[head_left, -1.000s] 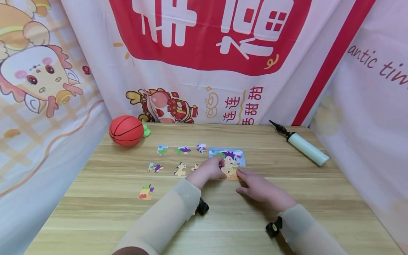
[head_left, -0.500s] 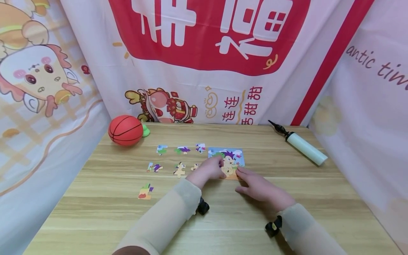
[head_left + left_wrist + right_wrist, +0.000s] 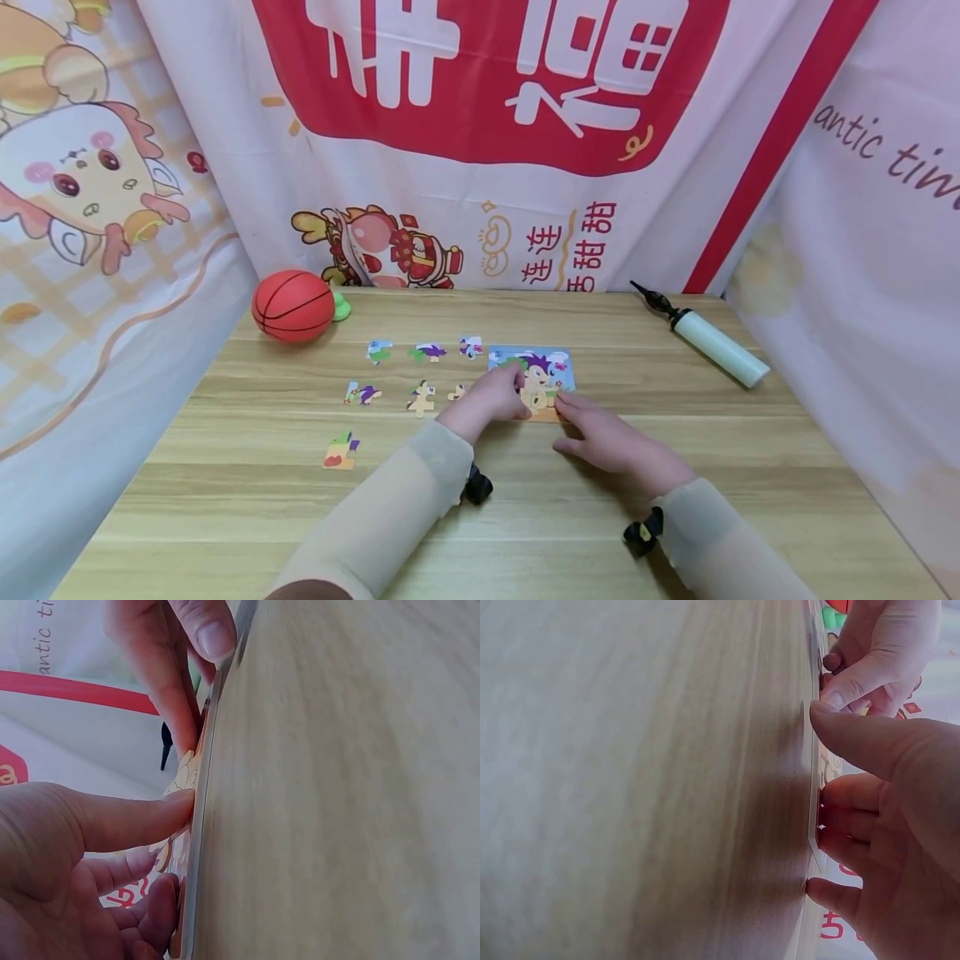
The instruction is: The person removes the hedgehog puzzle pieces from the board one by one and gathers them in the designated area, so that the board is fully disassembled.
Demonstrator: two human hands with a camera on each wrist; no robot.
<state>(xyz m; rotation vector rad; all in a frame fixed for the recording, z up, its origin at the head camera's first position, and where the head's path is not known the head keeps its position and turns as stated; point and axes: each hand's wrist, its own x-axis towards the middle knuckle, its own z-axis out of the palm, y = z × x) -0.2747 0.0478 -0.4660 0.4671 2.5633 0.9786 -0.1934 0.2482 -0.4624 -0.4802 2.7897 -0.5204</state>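
- Both hands were on the puzzle [image 3: 542, 375]: left hand [image 3: 491, 398] and right hand [image 3: 607, 442] had fingers pressing flat.
- Looked thin, light, bendy; I'd hold its edges.

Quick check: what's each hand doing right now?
Left hand: fingers pressing on the puzzle board, gripping nothing.
Right hand: fingertips pressing the board's near edge, gripping nothing.

Wooden table [image 3: 225, 500] bears puzzle [image 3: 551, 368], basketball [image 3: 293, 305], pump [image 3: 716, 347].
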